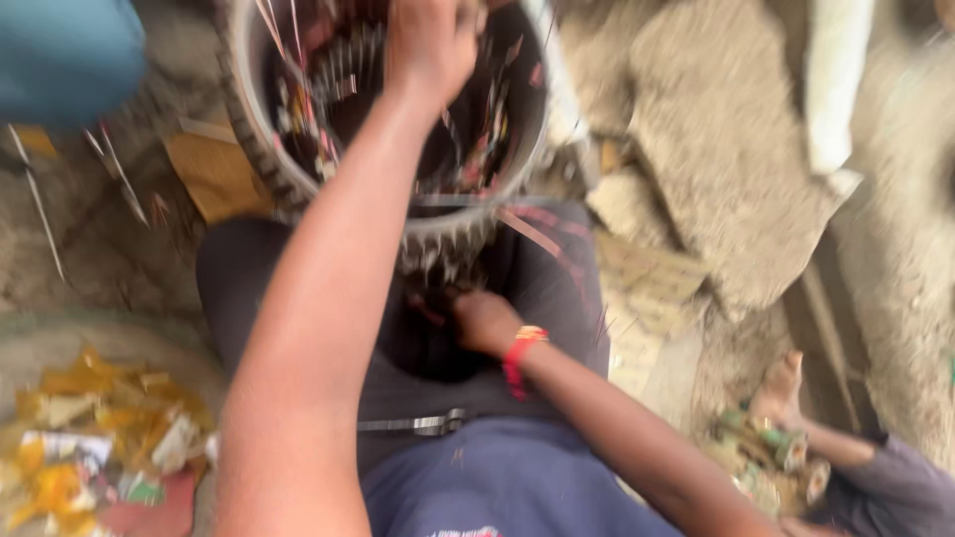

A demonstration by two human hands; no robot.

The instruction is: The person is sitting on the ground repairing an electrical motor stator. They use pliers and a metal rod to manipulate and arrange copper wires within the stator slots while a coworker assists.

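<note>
Metal motor ring stands before our knees; our left hand reaches inside, fist closed on wires; our right hand, curled, rests below it

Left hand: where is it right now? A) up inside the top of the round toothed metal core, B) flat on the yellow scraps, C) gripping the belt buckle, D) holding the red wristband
A: the left hand reaches up into the opening of the round toothed metal core, among its thin strips, while the right hand, with a red wristband, sits low by the lap under the core.
</note>
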